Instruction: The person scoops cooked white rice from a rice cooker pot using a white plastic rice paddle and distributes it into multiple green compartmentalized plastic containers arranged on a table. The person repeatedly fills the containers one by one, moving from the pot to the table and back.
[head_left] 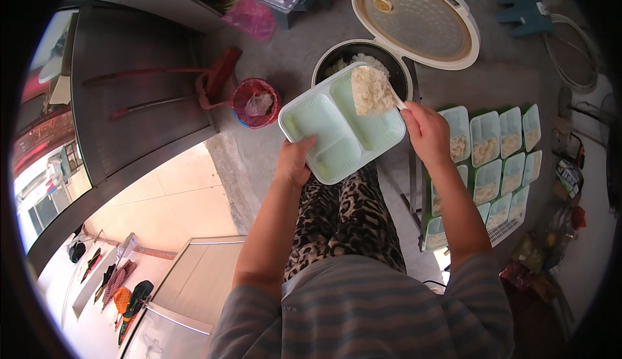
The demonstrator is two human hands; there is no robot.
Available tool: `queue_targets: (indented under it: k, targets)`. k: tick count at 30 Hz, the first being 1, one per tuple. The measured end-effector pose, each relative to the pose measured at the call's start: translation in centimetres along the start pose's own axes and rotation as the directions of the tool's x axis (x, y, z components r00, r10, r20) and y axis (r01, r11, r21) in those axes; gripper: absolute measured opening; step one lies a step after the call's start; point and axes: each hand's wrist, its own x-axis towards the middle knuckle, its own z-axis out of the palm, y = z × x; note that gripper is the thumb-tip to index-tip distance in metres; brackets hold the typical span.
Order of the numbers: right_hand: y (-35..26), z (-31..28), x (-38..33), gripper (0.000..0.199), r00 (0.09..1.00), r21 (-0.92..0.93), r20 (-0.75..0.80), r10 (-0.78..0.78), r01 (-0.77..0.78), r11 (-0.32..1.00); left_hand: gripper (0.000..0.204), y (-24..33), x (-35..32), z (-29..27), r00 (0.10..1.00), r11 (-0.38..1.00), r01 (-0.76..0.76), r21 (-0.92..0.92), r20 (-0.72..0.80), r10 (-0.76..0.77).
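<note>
At frame centre, the left hand (295, 161) grips a compartmented tray (340, 122) while the right hand (424, 129), at its right edge, holds a rice-laden paddle (374, 90) over it.

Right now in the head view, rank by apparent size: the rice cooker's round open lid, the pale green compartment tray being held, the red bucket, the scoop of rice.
1. Round cream rice cooker lid, similar to the tray
2. Pale green compartment tray, nearer the camera
3. Red bucket
4. Scoop of white rice
</note>
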Motion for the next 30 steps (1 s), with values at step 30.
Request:
queue_targets:
  k: [30]
  targets:
    - [-3.4, -4.2, -1.4, 0.032, 0.975, -0.185, 0.212, -0.071, 0.111, 0.976, 0.043, 0.3, 1.5, -4.8, 0.995, 0.99, -0.072, -0.122, -0.074, 0.063]
